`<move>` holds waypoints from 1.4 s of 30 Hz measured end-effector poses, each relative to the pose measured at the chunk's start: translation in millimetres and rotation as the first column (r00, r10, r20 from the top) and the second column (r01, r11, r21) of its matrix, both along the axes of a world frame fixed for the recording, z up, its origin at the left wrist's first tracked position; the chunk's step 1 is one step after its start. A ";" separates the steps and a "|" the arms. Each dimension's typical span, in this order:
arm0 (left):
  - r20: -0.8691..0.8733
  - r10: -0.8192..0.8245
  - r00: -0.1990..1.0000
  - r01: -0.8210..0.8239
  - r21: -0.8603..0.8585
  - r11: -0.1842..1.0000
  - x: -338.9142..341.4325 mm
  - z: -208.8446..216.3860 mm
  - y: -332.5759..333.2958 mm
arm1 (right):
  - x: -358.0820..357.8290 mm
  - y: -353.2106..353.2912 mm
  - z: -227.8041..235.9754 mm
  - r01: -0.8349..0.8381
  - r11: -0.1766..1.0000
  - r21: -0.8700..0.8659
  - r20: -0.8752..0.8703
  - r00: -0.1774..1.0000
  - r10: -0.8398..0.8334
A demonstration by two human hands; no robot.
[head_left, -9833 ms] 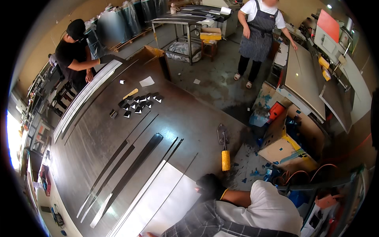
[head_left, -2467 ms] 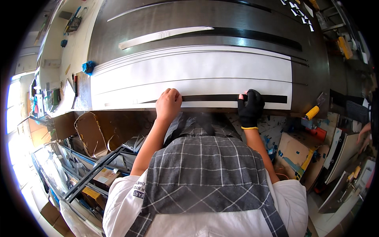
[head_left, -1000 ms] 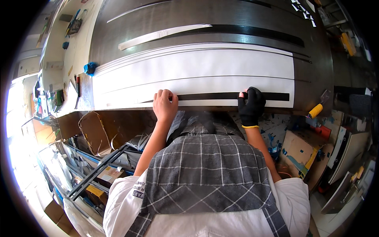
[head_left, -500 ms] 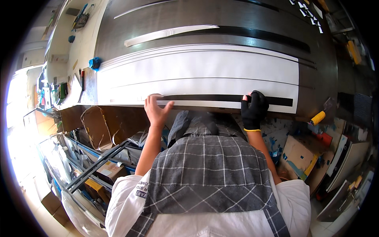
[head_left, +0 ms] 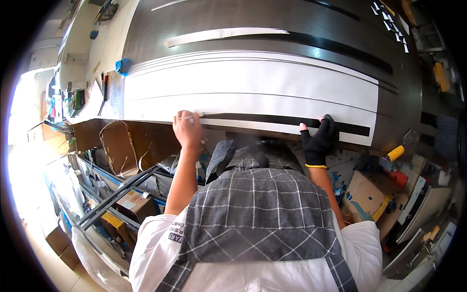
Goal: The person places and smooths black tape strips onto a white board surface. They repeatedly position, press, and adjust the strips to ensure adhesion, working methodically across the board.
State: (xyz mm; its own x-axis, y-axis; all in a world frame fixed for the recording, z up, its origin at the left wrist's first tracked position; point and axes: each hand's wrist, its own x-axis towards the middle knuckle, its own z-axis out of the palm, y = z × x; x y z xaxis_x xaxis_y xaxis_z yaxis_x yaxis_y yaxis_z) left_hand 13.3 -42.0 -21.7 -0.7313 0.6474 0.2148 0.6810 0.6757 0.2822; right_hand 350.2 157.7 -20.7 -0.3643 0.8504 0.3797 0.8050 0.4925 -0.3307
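Note:
A long white sheet lies along the near edge of the dark table, with a narrow black strip across its front. My bare left hand is closed at the strip's left end. A thin whitish end shows at its fingertips; whether this is backing film I cannot tell. My right hand wears a black glove with bare thumb and index tips. Its thumb is at the strip's near edge and the index tip at the far edge, gripping the strip toward its right end; the other fingers are curled.
Behind the sheet lies another strip, white at left and black at right. A blue lump sits at the sheet's far left corner. A yellow-handled tool is by the right table edge. Cardboard boxes and a metal frame stand below.
My left hand has gone from spread fingers to closed at the strip's left end. My right hand stays on the strip. The whole view has shifted slightly.

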 end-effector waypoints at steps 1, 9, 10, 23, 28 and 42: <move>-0.023 0.008 1.000 -0.008 -0.018 1.000 -11.9 1.3 -9.9 | -2.3 -2.6 0.8 0.025 0.999 -0.035 0.024 0.999 -0.024; -0.194 0.102 0.976 -0.143 -0.207 0.968 -156.3 -1.1 -115.7 | -6.4 -6.8 -3.1 0.132 0.988 0.081 0.231 0.962 -0.148; -0.234 0.106 0.966 -0.168 -0.264 0.950 -184.2 -2.5 -136.9 | -4.3 -6.1 -2.9 0.132 0.986 0.104 0.267 0.951 -0.156; -0.634 0.565 0.529 -0.828 -0.238 0.508 -520.5 171.7 -522.0 | -3.5 -5.0 0.2 0.430 0.903 0.006 0.476 0.793 -0.381; -0.850 0.449 0.277 -0.888 -0.047 0.458 -500.1 130.2 -637.0 | -24.3 -8.4 -1.9 0.268 0.963 0.019 0.483 0.841 -0.244; 0.479 0.774 0.414 -0.634 -0.458 0.623 -360.2 -199.8 -485.0 | 30.3 -24.3 -11.3 0.230 0.967 -0.107 0.637 0.763 -0.111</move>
State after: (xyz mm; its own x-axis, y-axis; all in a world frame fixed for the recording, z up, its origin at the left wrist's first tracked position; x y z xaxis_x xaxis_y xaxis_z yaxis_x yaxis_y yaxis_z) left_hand -346.9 -527.0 -221.5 -0.8535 -0.1874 -0.4863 -0.3310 0.9157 0.2281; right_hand 380.5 133.4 -32.0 -0.3119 0.9496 -0.0325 0.9273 0.3117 0.2074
